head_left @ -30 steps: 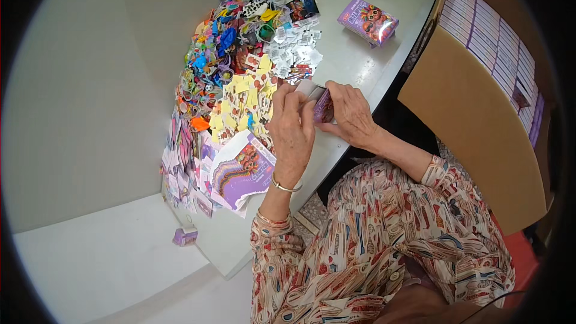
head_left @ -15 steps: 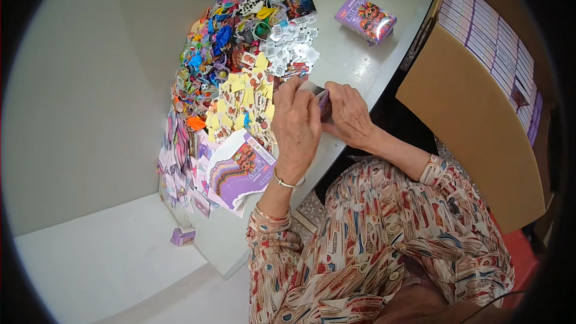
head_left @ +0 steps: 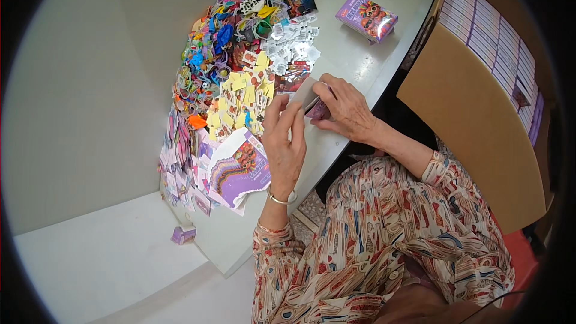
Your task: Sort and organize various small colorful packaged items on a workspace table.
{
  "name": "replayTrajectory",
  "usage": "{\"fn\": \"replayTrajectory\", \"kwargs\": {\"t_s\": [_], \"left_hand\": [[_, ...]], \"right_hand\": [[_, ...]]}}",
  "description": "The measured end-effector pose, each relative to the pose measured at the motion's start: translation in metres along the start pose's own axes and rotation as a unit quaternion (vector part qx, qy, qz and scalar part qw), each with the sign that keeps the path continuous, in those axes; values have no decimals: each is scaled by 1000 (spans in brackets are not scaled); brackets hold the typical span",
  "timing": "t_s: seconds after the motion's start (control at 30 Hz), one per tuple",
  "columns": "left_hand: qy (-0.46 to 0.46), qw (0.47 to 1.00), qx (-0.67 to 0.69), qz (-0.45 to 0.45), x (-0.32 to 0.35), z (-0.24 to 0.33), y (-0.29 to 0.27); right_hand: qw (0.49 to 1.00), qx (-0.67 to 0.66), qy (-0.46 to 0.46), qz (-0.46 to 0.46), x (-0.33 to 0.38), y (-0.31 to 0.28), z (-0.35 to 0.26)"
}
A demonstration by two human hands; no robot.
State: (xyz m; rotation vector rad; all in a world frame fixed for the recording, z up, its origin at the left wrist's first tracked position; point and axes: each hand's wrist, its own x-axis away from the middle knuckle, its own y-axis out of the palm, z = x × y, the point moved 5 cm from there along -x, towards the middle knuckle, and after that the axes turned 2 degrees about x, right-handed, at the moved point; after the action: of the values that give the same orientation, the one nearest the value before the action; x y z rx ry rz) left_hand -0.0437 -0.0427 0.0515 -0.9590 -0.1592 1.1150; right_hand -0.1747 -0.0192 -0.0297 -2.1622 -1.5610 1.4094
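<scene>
Both my hands meet over the white table (head_left: 360, 66) on a small purple carton (head_left: 316, 107) with a grey inner flap. My left hand (head_left: 284, 144) pinches the flap from the left, fingers up against it. My right hand (head_left: 347, 110) grips the carton's right side from above. Just left of the hands lies a heap of yellow paper cards (head_left: 240, 102) and flattened purple cartons (head_left: 239, 171).
A long pile of small colourful toys (head_left: 219, 42) and silver sachets (head_left: 291, 45) runs along the table's left side. A closed purple box (head_left: 366, 17) lies at the far right. A large cardboard case (head_left: 480, 114) of purple boxes stands right. A small purple box (head_left: 183, 234) lies on the floor.
My hands have shifted slightly on the carton; the grey flap now stands up between my left fingers. The view has drifted a little.
</scene>
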Motion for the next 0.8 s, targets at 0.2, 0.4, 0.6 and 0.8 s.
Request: {"fn": "replayTrajectory", "kwargs": {"t_s": [0.2,0.4,0.6,0.8], "left_hand": [[-104,964,230,84,29,-34,10],[-49,963,223,145,33,-37,26],[-37,988,105,105,30,-35,29],[4,996,29,81,23,-29,27]], "right_hand": [[999,-40,-1,21,0,0,0],[999,-35,-1,20,2,4,3],[999,-27,-8,23,2,1,3],[999,-30,-19,35,-1,-1,0]]}}
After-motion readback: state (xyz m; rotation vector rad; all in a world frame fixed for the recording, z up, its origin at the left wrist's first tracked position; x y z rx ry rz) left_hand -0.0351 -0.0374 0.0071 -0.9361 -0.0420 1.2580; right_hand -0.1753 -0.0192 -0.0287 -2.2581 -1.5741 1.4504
